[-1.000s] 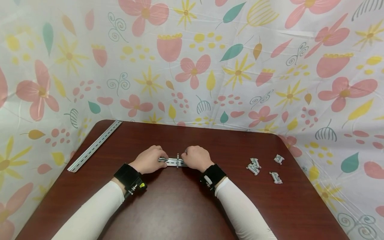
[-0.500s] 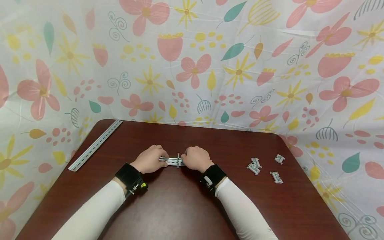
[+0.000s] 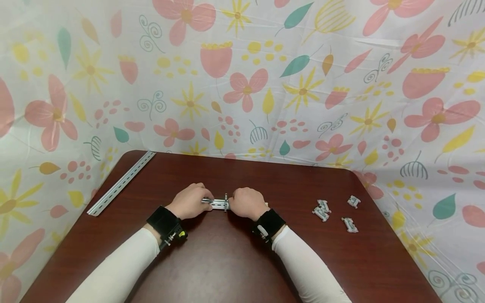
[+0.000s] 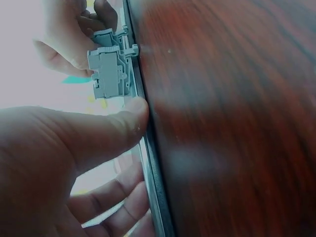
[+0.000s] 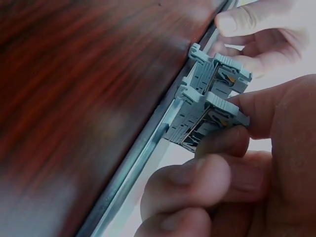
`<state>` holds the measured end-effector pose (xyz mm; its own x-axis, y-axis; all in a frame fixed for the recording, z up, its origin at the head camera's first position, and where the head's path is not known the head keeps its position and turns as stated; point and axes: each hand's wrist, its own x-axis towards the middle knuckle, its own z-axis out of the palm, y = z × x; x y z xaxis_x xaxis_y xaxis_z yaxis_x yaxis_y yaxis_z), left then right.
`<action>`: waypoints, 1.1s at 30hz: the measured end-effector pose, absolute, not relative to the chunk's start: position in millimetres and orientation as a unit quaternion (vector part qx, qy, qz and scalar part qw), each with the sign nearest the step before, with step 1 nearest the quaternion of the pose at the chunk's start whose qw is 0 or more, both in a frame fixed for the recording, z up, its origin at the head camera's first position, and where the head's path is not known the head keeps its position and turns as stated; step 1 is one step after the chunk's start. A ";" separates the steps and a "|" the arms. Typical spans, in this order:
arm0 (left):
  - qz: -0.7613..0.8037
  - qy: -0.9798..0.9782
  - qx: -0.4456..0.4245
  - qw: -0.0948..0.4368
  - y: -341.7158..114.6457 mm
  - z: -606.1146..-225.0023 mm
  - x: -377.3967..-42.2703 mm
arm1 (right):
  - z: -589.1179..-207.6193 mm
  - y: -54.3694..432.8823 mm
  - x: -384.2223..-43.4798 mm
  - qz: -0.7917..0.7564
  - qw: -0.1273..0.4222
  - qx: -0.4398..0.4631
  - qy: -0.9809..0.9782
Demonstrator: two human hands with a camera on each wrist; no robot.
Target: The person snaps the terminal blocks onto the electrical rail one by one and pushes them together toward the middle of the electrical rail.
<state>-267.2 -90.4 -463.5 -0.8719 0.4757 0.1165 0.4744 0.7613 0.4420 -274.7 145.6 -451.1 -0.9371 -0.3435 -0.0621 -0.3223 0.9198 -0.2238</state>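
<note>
My left hand grips a short slotted metal DIN rail in the middle of the table. In the left wrist view its thumb presses along the rail's edge, with the other fingers on the far side. One grey terminal block stands upright on the rail between the hands. Right beside it, my right hand pinches a second grey terminal block, whose foot is at the rail's edge in the right wrist view. The head view hides this second block behind the right hand.
A longer slotted rail lies along the left side of the dark red table. Several loose terminal blocks lie to the right. A flower-patterned curtain rises behind the table's back edge.
My right hand has shifted slightly left and toward me, closer to the standing terminal block. The left hand keeps its grip on the rail with hardly any movement.
</note>
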 end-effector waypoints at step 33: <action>0.231 0.948 0.220 -0.005 -85.8 -460.1 -265.9 | -450.1 141.5 -263.5 -0.026 0.037 -0.194 0.980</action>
<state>-265.9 -85.8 -460.1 -0.9035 0.4140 0.1112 0.4188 0.7972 0.4349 -263.5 141.5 -450.1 -0.9219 -0.3826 -0.0617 -0.3787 0.9232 -0.0662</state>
